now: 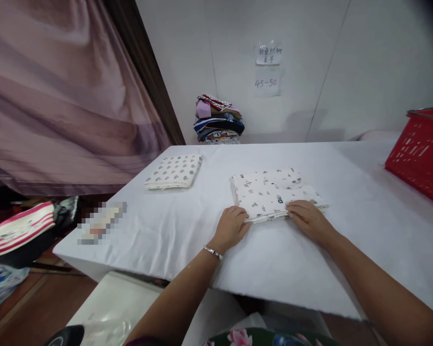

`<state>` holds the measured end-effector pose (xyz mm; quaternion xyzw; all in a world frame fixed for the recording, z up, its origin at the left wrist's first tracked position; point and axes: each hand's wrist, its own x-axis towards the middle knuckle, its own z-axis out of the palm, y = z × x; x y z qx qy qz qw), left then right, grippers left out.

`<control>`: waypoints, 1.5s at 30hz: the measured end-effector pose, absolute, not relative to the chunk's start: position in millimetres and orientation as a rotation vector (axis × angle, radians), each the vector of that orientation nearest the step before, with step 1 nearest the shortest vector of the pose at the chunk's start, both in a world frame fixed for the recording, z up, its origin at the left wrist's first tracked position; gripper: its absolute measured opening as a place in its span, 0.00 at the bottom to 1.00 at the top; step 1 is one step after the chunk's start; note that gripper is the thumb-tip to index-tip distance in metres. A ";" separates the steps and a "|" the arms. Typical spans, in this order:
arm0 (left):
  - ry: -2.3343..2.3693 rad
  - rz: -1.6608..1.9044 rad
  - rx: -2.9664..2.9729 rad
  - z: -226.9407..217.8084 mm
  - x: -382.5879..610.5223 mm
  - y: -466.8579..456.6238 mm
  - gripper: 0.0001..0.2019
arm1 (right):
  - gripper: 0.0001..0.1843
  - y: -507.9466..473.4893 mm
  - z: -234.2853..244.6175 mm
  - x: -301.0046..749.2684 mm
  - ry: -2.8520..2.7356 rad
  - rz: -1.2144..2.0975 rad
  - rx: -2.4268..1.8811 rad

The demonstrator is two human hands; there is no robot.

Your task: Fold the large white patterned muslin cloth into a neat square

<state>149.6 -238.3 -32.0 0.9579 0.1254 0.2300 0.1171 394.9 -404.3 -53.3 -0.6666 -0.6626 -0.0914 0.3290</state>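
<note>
A folded white cloth (265, 190) printed with small grey, green and tan motifs lies on the white-covered table (187, 226) in front of me. My left hand (232, 226), with a bracelet at the wrist, holds its near left corner, fingers curled over the edge. Along the same near edge, further right, my right hand (308, 218) grips the folded layers between fingers and thumb. Several layers show at that edge. To the left rests another folded cloth (175, 171), white with rows of grey shapes, untouched by either hand.
A red basket (422, 154) stands at the table's right side. Behind the far edge rises a stack of folded fabrics (219, 120) against the wall. A pink curtain (65, 96) hangs at left. A pixelated patch covers something on the table's left corner.
</note>
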 end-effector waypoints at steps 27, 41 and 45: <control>0.508 0.747 2.851 -35.4 158.0 -238.9 0.11 | 0.11 -397.4 -47.8 387.7 -1.652 -0.345 -1.698; 0.422 0.704 2.973 -37.4 154.6 -245.3 0.11 | 0.12 -398.7 -48.5 389.0 -1.693 -0.326 -1.737; 0.375 0.662 2.976 -34.4 153.6 -248.8 0.09 | 0.12 -399.1 -50.0 389.6 -1.700 -0.316 -1.737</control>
